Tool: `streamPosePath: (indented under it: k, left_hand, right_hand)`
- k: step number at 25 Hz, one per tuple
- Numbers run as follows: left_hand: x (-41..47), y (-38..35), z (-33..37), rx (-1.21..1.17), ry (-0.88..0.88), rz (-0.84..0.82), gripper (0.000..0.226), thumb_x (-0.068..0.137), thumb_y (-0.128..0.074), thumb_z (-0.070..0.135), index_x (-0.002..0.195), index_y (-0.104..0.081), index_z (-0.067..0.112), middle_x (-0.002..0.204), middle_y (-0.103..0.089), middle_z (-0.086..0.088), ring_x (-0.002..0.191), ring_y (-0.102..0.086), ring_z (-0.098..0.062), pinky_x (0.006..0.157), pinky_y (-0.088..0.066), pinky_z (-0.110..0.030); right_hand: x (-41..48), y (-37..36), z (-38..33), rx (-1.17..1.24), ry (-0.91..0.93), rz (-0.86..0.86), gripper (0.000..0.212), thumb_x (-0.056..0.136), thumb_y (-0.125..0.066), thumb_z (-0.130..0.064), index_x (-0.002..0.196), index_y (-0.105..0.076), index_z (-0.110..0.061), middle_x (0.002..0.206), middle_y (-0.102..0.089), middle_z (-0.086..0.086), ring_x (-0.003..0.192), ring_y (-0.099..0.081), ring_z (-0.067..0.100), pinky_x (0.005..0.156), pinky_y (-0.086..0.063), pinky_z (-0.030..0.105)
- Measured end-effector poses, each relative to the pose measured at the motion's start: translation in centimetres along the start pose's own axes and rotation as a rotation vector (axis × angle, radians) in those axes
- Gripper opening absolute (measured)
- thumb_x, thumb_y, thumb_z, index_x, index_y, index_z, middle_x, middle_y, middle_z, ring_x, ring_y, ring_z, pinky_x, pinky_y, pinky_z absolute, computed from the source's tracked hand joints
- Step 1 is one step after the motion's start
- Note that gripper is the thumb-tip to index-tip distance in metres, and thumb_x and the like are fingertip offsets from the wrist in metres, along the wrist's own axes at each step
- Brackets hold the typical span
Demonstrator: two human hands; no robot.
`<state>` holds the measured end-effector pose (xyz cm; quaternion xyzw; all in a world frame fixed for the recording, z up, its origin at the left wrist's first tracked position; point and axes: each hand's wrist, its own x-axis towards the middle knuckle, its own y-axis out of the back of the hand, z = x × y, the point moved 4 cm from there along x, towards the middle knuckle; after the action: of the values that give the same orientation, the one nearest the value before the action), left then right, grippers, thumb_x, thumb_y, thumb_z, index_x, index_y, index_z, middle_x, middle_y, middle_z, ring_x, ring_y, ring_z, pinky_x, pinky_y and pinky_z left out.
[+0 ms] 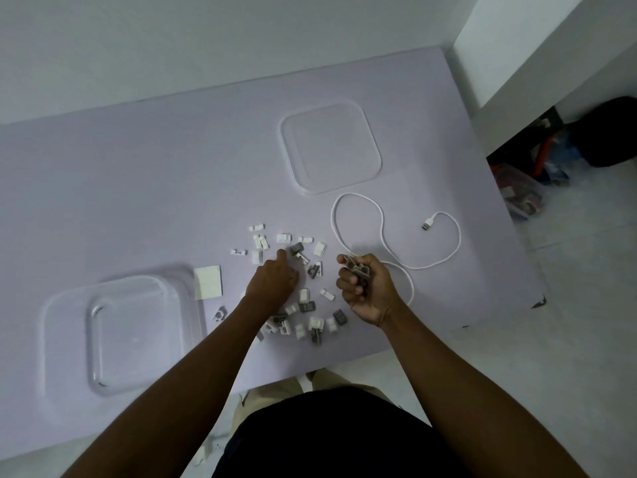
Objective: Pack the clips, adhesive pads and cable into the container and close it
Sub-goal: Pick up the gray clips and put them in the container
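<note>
Desk (138, 201): pale lilac, and everything for the job lies on it.
Container (117, 336): clear and open, at the near left corner. It is on the left of both my hands, and my left hand is the nearer one.
Lid (331, 146): clear, lying flat towards the far edge, well apart from the container.
Cable (379, 229): white, in loose loops towards the right edge. Its plug (428, 225) lies loose inside the outer loop.
Adhesive pads (208, 282): a white square stack, just beside the container's far right corner.
Left hand (272, 281): back up over the scatter, forefinger stretched out and thumb apart from it. It pinches nothing that I can see.
Right hand (365, 288): fingers curled round a small bunch of grey and white clips, held just above the desk beside the cable's near loop.
Clips (303, 298): the rest lie strewn in the middle, between and around my hands.
Grey clip (296, 249): just beyond my left forefinger tip, a little right and towards the far edge. It is too blurred for me to tell its long axis.
Next, I judge: reach forward a little to pinch it, then carry it left to the container.
</note>
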<state>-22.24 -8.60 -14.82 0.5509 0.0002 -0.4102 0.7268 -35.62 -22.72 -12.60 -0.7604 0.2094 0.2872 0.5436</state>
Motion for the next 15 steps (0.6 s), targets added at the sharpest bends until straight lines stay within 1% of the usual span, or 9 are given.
streamPosePath:
  k: [2,3,5,7,9,10,11,13,15]
  left_hand:
    - [0.1,0.0,0.0,0.006,-0.002,0.000,0.026,0.097,-0.043,0.019,0.119,-0.044,0.005,0.092,-0.066,-0.020,0.081,-0.065,-0.039,0.065,-0.046,-0.037]
    - [0.0,0.0,0.1,-0.006,0.007,0.002,0.025,0.097,-0.042,0.018,0.118,-0.045,0.005,0.090,-0.065,-0.019,0.081,-0.064,-0.039,0.064,-0.044,-0.036]
    - [0.0,0.2,0.1,-0.055,0.047,0.000,0.021,0.094,-0.044,0.017,0.112,-0.047,0.005,0.085,-0.061,-0.016,0.077,-0.061,-0.036,0.063,-0.040,-0.034]
    - [0.1,0.4,-0.2,-0.079,0.079,-0.009,0.018,0.093,-0.047,0.018,0.105,-0.049,0.004,0.082,-0.056,-0.011,0.077,-0.058,-0.033,0.064,-0.040,-0.033]
    - [0.1,0.6,-0.7,-0.090,0.091,-0.025,0.017,0.092,-0.050,0.020,0.101,-0.049,0.006,0.083,-0.056,-0.010,0.079,-0.058,-0.031,0.064,-0.040,-0.032]
    - [0.2,0.7,-0.9,-0.099,0.088,-0.034,0.015,0.091,-0.051,0.021,0.098,-0.048,0.008,0.082,-0.056,-0.009,0.079,-0.058,-0.031,0.064,-0.041,-0.031]
    - [0.2,0.7,-1.1,-0.113,0.088,-0.042,0.014,0.090,-0.052,0.022,0.097,-0.046,0.011,0.082,-0.056,-0.008,0.078,-0.058,-0.030,0.064,-0.041,-0.031]
    - [0.4,1.0,-1.1,-0.137,0.082,-0.036,0.016,0.091,-0.052,0.023,0.102,-0.046,0.013,0.083,-0.057,-0.007,0.077,-0.059,-0.028,0.064,-0.044,-0.032]
    - [0.6,1.6,-1.0,-0.171,0.065,0.009,0.020,0.093,-0.052,0.021,0.111,-0.047,0.013,0.082,-0.059,-0.007,0.075,-0.059,-0.027,0.065,-0.044,-0.031]
  right_hand:
    - [0.3,-0.3,0.1,-0.042,-0.001,-0.009,0.027,0.089,-0.042,-0.029,0.084,-0.060,-0.010,0.061,-0.051,0.004,0.042,-0.038,0.010,0.033,-0.022,0.018]
    - [0.5,-0.3,0.2,-0.115,0.002,0.030,0.029,0.090,-0.042,-0.031,0.080,-0.060,-0.011,0.065,-0.056,0.006,0.043,-0.041,0.012,0.034,-0.023,0.018]
    - [1.0,-0.2,0.6,-0.332,0.016,0.166,0.037,0.096,-0.046,-0.035,0.072,-0.059,-0.011,0.072,-0.062,0.010,0.046,-0.046,0.017,0.038,-0.023,0.020]
    - [1.4,0.2,0.9,-0.499,0.048,0.312,0.043,0.096,-0.055,-0.040,0.063,-0.056,-0.012,0.067,-0.059,0.011,0.045,-0.044,0.018,0.042,-0.023,0.021]
    - [2.1,0.5,0.9,-0.723,0.185,0.430,0.044,0.092,-0.065,-0.037,0.056,-0.049,-0.016,0.056,-0.049,0.007,0.041,-0.039,0.014,0.046,-0.026,0.024]
    - [2.5,0.4,0.6,-0.924,0.312,0.452,0.043,0.090,-0.068,-0.034,0.055,-0.047,-0.018,0.053,-0.047,0.003,0.042,-0.039,0.012,0.048,-0.031,0.025]
    - [2.8,0.2,0.5,-1.140,0.432,0.448,0.039,0.088,-0.070,-0.033,0.059,-0.048,-0.021,0.054,-0.050,-0.002,0.046,-0.043,0.009,0.051,-0.037,0.027]
    - [3.1,-0.8,0.9,-1.476,0.533,0.367,0.018,0.087,-0.070,-0.036,0.083,-0.057,-0.024,0.064,-0.059,-0.005,0.060,-0.056,0.010,0.058,-0.046,0.029]
    - [3.5,-1.2,1.4,-1.684,0.458,0.302,0.030,0.089,-0.067,-0.036,0.111,-0.050,-0.026,0.065,-0.056,-0.004,0.062,-0.057,0.018,0.055,-0.043,0.031]
